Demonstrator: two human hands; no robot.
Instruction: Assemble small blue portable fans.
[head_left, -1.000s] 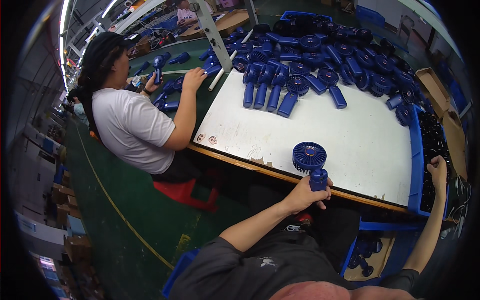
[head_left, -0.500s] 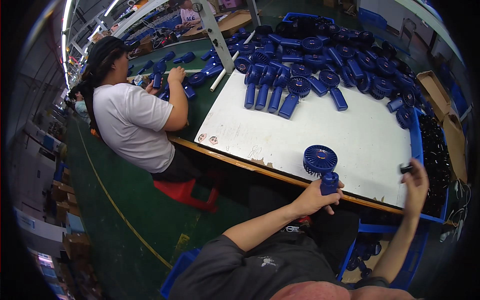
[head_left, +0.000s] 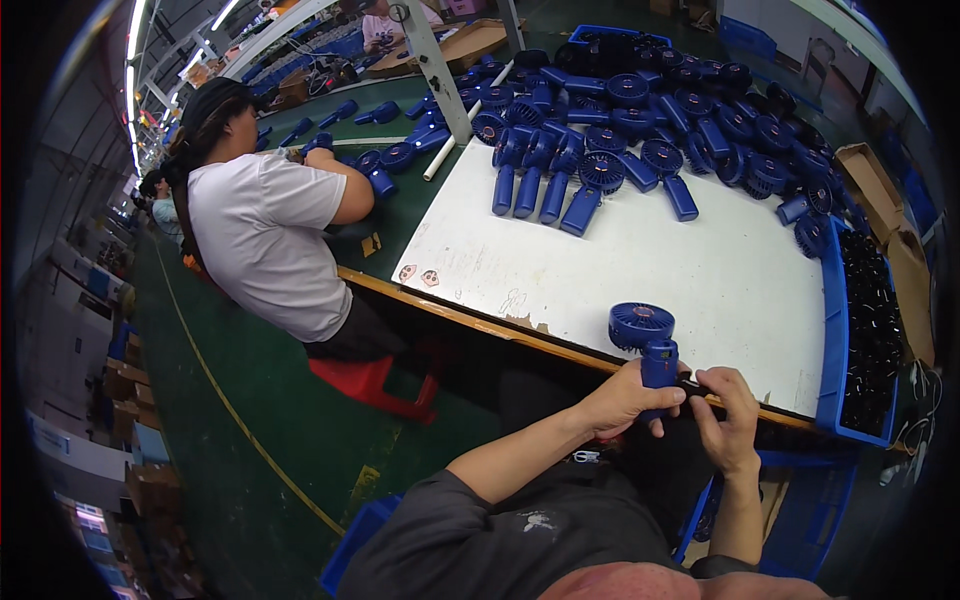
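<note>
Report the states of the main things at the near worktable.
Blue plastic handheld fan: gripped by the left hand, head uppermost.
Small black part: pinched in the right hand beside the fan; contact unclear.
Rectangular blue plastic bin: open, loaded with small black pieces.
Blue plastic fan heap: jumbled on the white rectangular tabletop.

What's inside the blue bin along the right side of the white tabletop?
Many small black pieces lie heaped across the blue bin. Only the top of the heap shows; the bin's floor and anything deeper are covered.
</note>
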